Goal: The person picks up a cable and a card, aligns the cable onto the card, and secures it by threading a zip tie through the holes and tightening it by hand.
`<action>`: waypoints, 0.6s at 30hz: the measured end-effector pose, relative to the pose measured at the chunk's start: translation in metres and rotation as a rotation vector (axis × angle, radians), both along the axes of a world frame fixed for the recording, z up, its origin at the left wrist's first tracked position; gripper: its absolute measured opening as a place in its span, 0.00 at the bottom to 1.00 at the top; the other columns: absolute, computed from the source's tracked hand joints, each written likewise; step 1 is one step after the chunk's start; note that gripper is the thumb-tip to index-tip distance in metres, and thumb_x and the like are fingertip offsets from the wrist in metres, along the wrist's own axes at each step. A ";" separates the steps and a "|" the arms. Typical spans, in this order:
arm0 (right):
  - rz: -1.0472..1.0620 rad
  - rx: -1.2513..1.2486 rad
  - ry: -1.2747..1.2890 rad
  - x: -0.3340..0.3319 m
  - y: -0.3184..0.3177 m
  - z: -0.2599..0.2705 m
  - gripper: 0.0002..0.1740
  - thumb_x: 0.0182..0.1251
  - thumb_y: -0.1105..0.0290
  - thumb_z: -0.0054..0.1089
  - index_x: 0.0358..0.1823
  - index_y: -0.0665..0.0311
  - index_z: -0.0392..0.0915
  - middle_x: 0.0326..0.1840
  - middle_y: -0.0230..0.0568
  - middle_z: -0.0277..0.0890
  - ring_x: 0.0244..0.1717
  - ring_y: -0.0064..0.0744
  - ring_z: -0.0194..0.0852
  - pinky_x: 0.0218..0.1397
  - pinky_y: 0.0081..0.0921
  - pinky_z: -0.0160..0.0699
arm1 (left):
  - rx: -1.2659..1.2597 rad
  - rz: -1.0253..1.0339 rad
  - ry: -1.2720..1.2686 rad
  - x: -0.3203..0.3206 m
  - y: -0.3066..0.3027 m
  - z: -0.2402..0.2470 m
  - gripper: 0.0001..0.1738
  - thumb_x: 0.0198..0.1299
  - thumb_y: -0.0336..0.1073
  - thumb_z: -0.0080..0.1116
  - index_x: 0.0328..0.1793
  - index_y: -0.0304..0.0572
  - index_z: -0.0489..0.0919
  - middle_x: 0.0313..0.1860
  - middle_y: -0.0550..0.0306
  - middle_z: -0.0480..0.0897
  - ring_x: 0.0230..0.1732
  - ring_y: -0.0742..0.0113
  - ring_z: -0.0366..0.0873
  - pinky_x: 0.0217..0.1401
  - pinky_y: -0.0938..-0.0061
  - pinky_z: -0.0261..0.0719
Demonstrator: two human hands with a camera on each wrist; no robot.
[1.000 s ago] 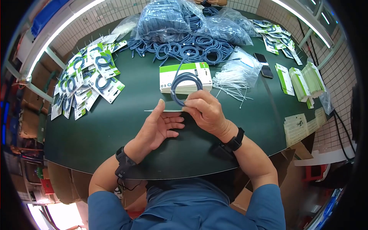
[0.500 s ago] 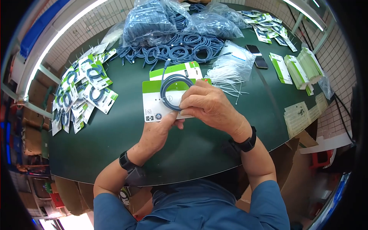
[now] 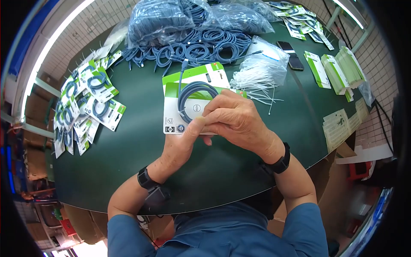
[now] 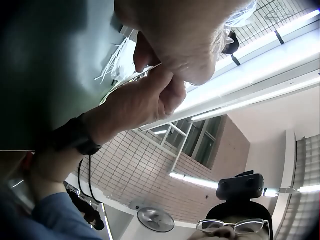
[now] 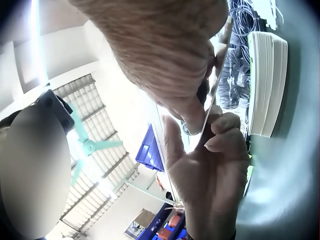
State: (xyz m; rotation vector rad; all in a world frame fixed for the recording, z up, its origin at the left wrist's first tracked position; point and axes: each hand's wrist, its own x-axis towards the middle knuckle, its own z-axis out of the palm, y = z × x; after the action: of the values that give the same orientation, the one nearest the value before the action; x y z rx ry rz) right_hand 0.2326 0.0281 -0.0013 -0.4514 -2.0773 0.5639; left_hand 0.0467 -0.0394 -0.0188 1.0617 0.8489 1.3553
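While the green table (image 3: pixel 94 171) spreads wide in front of me, the clear bags of blue cables (image 3: pixel 160 21) bulk up at its far side, presumably back there to leave me elbow room. Loose cable coils (image 3: pixel 201 49) pile up right against them, and over to the left lies a heap of carded cables (image 3: pixel 100 109), fanned and overlapping. White zip ties (image 3: pixel 257 79) spill from their bag on the right, and straight ahead sits a stack of printed cards (image 3: pixel 216 73), handy, I'd judge, for either arm.

Now the grip: my right hand (image 3: pixel 235 120) pinches the lower right of the coil between thumb and fingers. My left hand (image 3: pixel 182 147) clamps the bottom of the card, thumb in front, fingers behind, likely so it can't bend away. That backing card (image 3: pixel 171 109) tilts up to face me, just in front of the stack. The held coil (image 3: pixel 181 100) lies over its face, ringing a small round printed mark, and the cable's plug (image 3: pixel 184 65) pokes up past the card's top edge!
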 end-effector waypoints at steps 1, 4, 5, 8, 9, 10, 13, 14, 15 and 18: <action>0.015 -0.010 -0.017 -0.003 -0.001 -0.002 0.09 0.55 0.69 0.82 0.36 0.55 0.89 0.39 0.27 0.85 0.41 0.36 0.82 0.44 0.35 0.84 | -0.030 0.036 -0.014 0.000 -0.001 -0.002 0.21 0.78 0.37 0.61 0.68 0.31 0.74 0.49 0.49 0.86 0.37 0.67 0.87 0.30 0.77 0.85; 0.026 -0.061 -0.007 -0.009 -0.003 -0.006 0.10 0.53 0.72 0.83 0.36 0.57 0.90 0.39 0.30 0.85 0.40 0.37 0.82 0.42 0.34 0.83 | -0.064 0.101 -0.019 -0.003 0.000 -0.007 0.22 0.78 0.40 0.63 0.67 0.32 0.74 0.48 0.50 0.86 0.34 0.70 0.86 0.25 0.80 0.82; 0.036 -0.062 -0.020 -0.010 -0.004 -0.007 0.10 0.53 0.72 0.83 0.36 0.57 0.90 0.39 0.30 0.85 0.40 0.37 0.82 0.42 0.34 0.83 | -0.074 0.123 -0.010 -0.005 0.000 -0.008 0.22 0.78 0.42 0.64 0.67 0.33 0.75 0.47 0.51 0.86 0.33 0.72 0.86 0.23 0.82 0.81; 0.068 -0.116 -0.013 -0.011 -0.005 -0.008 0.13 0.53 0.78 0.85 0.39 0.61 0.91 0.40 0.34 0.87 0.42 0.32 0.85 0.43 0.29 0.83 | -0.130 0.149 0.043 -0.008 -0.005 -0.003 0.21 0.78 0.41 0.64 0.66 0.34 0.75 0.45 0.54 0.85 0.32 0.75 0.85 0.21 0.83 0.80; 0.078 -0.116 -0.023 -0.011 -0.005 -0.008 0.13 0.53 0.78 0.85 0.39 0.61 0.91 0.40 0.34 0.87 0.42 0.32 0.85 0.43 0.29 0.83 | -0.157 0.155 0.079 -0.009 -0.007 -0.001 0.21 0.78 0.41 0.64 0.66 0.34 0.75 0.44 0.55 0.85 0.31 0.76 0.85 0.20 0.83 0.79; 0.093 -0.142 -0.021 -0.011 -0.005 -0.007 0.14 0.53 0.78 0.85 0.40 0.62 0.91 0.40 0.35 0.87 0.42 0.32 0.86 0.44 0.29 0.84 | -0.158 0.164 0.072 -0.009 -0.008 0.000 0.21 0.78 0.41 0.64 0.66 0.34 0.75 0.44 0.55 0.85 0.31 0.76 0.85 0.20 0.83 0.79; 0.119 -0.196 -0.003 -0.011 -0.007 -0.004 0.15 0.53 0.80 0.85 0.42 0.63 0.92 0.42 0.37 0.87 0.42 0.31 0.87 0.44 0.27 0.86 | -0.133 0.226 0.071 -0.006 -0.006 0.005 0.20 0.78 0.40 0.63 0.67 0.35 0.75 0.42 0.57 0.84 0.29 0.79 0.83 0.19 0.83 0.78; 0.129 -0.223 -0.022 -0.010 -0.007 -0.002 0.16 0.53 0.80 0.85 0.44 0.63 0.92 0.43 0.37 0.88 0.43 0.32 0.88 0.44 0.27 0.87 | -0.133 0.225 0.077 -0.008 -0.006 0.005 0.20 0.78 0.40 0.63 0.67 0.35 0.75 0.42 0.57 0.84 0.29 0.79 0.83 0.19 0.83 0.78; 0.140 -0.250 -0.040 -0.009 -0.008 0.000 0.16 0.53 0.80 0.85 0.45 0.64 0.92 0.44 0.38 0.88 0.43 0.32 0.88 0.45 0.27 0.88 | -0.136 0.217 0.066 -0.009 -0.006 0.004 0.20 0.78 0.40 0.63 0.67 0.35 0.75 0.42 0.58 0.84 0.29 0.79 0.83 0.19 0.84 0.78; 0.156 -0.278 -0.058 -0.007 -0.007 0.000 0.18 0.54 0.80 0.84 0.47 0.64 0.92 0.45 0.39 0.88 0.43 0.32 0.89 0.45 0.26 0.89 | -0.137 0.199 0.052 -0.012 -0.005 0.002 0.20 0.77 0.39 0.63 0.67 0.35 0.75 0.42 0.59 0.84 0.28 0.80 0.82 0.18 0.84 0.77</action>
State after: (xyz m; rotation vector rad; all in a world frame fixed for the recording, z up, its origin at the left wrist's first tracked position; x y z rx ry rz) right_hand 0.2255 0.0208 -0.0015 -0.4708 -2.1091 0.9492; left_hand 0.0342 -0.0441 -0.0168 0.9287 1.0937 1.4167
